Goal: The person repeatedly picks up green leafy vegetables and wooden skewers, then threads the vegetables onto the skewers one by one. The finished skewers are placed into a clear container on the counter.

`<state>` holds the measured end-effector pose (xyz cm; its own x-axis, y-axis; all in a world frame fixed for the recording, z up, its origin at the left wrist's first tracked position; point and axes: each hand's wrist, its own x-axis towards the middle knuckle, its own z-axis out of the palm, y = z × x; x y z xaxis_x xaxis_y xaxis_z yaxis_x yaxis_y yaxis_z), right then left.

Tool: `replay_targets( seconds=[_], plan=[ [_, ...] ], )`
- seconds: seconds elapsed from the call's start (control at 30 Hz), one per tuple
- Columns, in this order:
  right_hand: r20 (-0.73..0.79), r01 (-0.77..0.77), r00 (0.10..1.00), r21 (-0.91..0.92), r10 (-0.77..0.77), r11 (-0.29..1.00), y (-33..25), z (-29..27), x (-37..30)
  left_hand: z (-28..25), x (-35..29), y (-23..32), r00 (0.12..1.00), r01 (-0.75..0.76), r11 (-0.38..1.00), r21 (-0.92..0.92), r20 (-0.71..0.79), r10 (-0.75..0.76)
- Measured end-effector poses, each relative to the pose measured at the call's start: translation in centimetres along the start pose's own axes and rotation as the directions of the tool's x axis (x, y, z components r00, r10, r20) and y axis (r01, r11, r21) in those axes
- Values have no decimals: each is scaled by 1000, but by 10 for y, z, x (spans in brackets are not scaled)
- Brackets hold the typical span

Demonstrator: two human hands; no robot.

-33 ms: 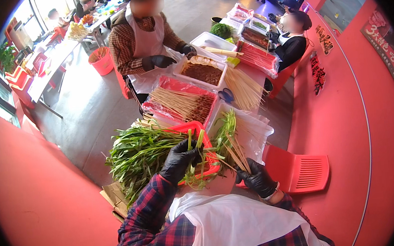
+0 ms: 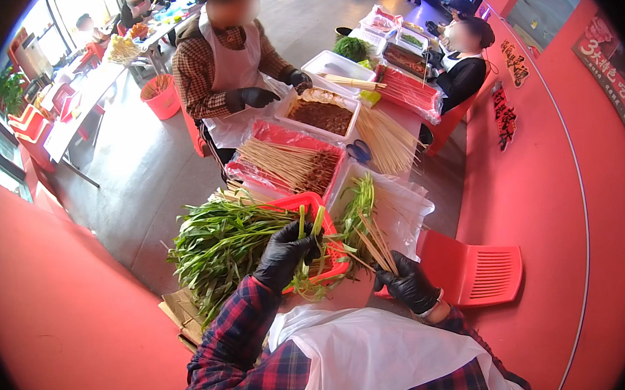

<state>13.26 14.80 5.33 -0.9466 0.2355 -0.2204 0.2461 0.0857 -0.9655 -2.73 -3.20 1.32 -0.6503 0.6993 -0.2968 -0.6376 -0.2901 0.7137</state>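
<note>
In a black glove, my left hand (image 2: 286, 255) is closed on leafy green stems (image 2: 308, 225), their cut ends pointing up between the fingers. Beneath it stands a red plastic basket (image 2: 339, 256), heaped on its left with long leafy greens (image 2: 220, 240). My right hand (image 2: 411, 286), also gloved in black, grips several thin bamboo skewers (image 2: 378, 243) that fan upward and left. Just beyond them, more greens (image 2: 361, 202) lie over a tray lined with clear plastic (image 2: 408, 205).
Past the basket, a red tray (image 2: 266, 134) holds skewered meat, and a white tub (image 2: 354, 121) holds brown pieces. Loose skewers (image 2: 389, 140) and blue-handled scissors (image 2: 358, 150) lie to its right. A co-worker (image 2: 223, 69) stands across the table; another person sits at right. A red chair (image 2: 475, 270) is near my right.
</note>
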Motion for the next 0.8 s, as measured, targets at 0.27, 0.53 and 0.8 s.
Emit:
replay_targets(
  seconds=[0.27,0.53,0.8],
  plan=[
    [15,-22,1000,-7,22,1000,-5,0,0,-2,-1,-1,999,13,1000,-7,31,-13],
    [21,7,1000,-61,-6,998,6,0,-1,-4,-1,-1,999,-1,1000,-2,38,1],
    [20,-40,999,-28,41,999,8,6,-2,0,2,-7,996,27,998,-62,-87,-32]
  ],
)
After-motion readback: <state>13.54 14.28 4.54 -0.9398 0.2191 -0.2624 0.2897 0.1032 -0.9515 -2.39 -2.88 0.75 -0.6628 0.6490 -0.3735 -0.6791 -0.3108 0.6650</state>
